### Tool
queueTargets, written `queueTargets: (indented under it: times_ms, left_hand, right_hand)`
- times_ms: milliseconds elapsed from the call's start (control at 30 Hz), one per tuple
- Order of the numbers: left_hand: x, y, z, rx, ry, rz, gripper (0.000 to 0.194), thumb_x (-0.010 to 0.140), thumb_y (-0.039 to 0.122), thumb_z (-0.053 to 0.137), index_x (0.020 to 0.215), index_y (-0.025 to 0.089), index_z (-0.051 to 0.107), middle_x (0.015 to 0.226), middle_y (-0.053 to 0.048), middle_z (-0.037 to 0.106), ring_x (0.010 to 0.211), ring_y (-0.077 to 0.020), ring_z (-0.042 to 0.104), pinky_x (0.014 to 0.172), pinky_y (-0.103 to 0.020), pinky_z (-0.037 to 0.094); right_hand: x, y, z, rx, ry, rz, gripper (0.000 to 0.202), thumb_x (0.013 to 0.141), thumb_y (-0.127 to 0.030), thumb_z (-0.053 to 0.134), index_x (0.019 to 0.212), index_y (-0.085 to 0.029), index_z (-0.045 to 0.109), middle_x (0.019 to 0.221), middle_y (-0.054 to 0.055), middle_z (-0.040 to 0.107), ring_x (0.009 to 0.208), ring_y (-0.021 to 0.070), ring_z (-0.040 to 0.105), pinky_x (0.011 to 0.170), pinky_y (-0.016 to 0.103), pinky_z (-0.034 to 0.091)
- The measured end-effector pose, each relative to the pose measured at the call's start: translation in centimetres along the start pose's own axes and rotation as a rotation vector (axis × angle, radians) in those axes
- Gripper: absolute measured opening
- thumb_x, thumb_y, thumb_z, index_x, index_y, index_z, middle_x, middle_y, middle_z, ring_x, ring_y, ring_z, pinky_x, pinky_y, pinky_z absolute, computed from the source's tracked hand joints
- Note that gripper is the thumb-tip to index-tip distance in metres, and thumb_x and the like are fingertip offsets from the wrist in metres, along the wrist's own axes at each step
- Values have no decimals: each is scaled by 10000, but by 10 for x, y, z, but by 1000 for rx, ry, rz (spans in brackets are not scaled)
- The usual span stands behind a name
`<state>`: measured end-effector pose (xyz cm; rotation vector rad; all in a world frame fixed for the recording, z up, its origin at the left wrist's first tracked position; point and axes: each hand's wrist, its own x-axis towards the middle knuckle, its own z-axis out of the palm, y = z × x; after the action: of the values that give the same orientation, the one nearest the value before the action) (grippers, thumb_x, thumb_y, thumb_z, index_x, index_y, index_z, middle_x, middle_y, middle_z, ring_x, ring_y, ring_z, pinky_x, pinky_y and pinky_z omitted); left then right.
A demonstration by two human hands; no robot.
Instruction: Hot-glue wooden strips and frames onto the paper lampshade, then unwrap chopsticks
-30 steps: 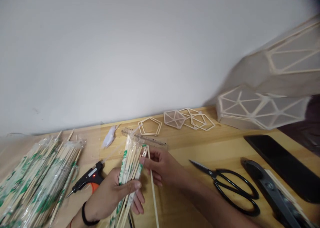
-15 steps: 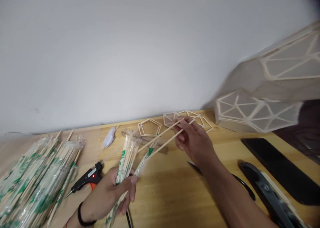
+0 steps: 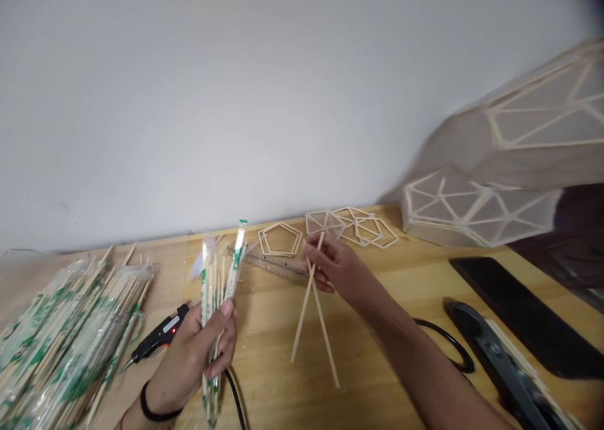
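My left hand (image 3: 212,339) is closed around a bundle of packaged chopsticks (image 3: 214,285), upright, in clear wrappers with green print. One wrapper leans out to the right at the top. In my right hand (image 3: 325,260) two bare chopsticks (image 3: 323,329) are pinched near their upper ends; they cross there and spread apart downward over the wooden table. Behind the hands, a clear ruler (image 3: 274,266) and a pentagon frame of sticks (image 3: 280,239) lie on the table.
Many wrapped chopsticks (image 3: 80,335) are piled at the left, beside a black glue gun (image 3: 160,334). More stick frames (image 3: 372,227) lie by the wall. At the right are a paper-covered stick structure (image 3: 481,209), a black slab (image 3: 523,316) and a black tool (image 3: 495,354).
The two bare chopsticks have come out of the wrapper by my left hand and now point downward. My right hand has moved left and slightly down; my left hand has shifted left with the bundle.
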<state>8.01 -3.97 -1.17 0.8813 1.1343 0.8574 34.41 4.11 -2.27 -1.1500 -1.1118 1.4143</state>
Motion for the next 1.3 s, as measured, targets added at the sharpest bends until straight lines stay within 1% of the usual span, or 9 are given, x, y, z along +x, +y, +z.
queueTargets:
  times_ms: [133,367,500,633,733,867,967,1100,1300]
  left_hand:
    - [-1,3,-1,-179,13,70,483,913,638,734,896,184,569,564,109,440,351,-9,337,377,-135,242]
    - [-2,3,-7,-356,-20,174,359,989,545,678,923,206,576,608,106,432,398,-18,215,387,-123,287]
    - [-2,4,-7,-387,-42,176,352,1002,518,665,863,209,568,604,99,428,424,-32,167,389,-116,304]
    - [-2,3,-6,-376,-67,189,349,1020,517,630,866,204,607,598,86,446,424,-33,182,393,-108,329]
    - [0,3,-5,-389,-130,227,392,996,601,617,964,214,670,596,88,458,410,-27,159,375,-113,336]
    - [1,4,-2,-433,-139,229,526,952,718,573,1035,215,703,590,92,452,397,-19,111,347,-116,314]
    - [1,4,-1,-410,-91,230,483,976,680,581,1056,220,704,622,79,479,401,-25,170,359,-125,334]
    - [3,5,-3,-311,39,379,416,986,607,636,1123,219,695,685,56,510,461,-52,379,441,-162,414]
    - [3,15,3,-138,113,533,408,985,593,655,1151,221,685,755,24,554,611,-97,485,604,-233,438]
  right_hand:
    - [-3,13,10,-193,-140,53,265,797,-385,807,828,-189,632,607,-75,528,452,67,411,392,179,330]
    - [-7,19,21,-345,-318,111,224,898,-418,664,860,-198,645,669,-54,539,477,98,452,440,229,378]
    - [-10,25,27,-448,-312,78,179,861,-335,732,949,-180,713,672,-40,589,572,135,523,541,252,399]
    - [-13,28,34,-532,-242,17,374,835,-267,792,1187,-156,733,712,-39,596,665,160,557,630,274,415]
    - [-13,28,36,-563,-228,-22,477,836,-223,803,1299,-158,703,749,-35,614,686,166,584,656,280,446]
    - [-13,30,35,-621,-229,-89,480,812,-192,845,1273,-174,714,857,-3,641,701,168,579,705,310,484]
    - [-15,33,34,-656,-249,-143,334,856,-207,827,1176,-161,744,1028,67,669,765,182,608,787,357,515]
    - [-17,32,33,-659,-258,-215,139,971,-195,693,1092,-161,752,1159,126,676,965,234,671,925,405,518]
    - [-20,17,38,-577,-310,-394,272,1067,-268,533,924,-185,749,952,85,704,917,227,662,853,367,500]
